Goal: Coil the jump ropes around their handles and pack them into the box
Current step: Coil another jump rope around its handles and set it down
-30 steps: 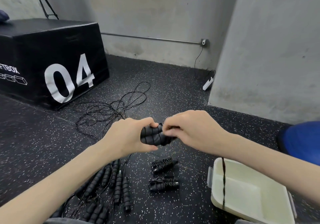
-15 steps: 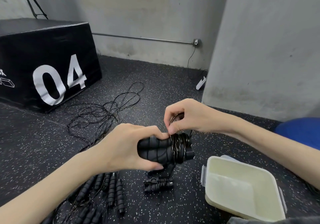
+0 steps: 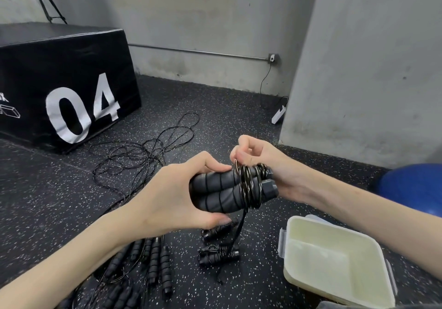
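Left hand [image 3: 177, 196] grips paired foam handles [image 3: 220, 192]; right hand [image 3: 265, 165] pinches, apparently, rope coil [image 3: 250, 183] at handle ends. Cream box [image 3: 334, 263] below right hand.

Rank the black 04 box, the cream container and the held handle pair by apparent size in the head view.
1. black 04 box, though farthest
2. cream container
3. held handle pair, though nearest the camera
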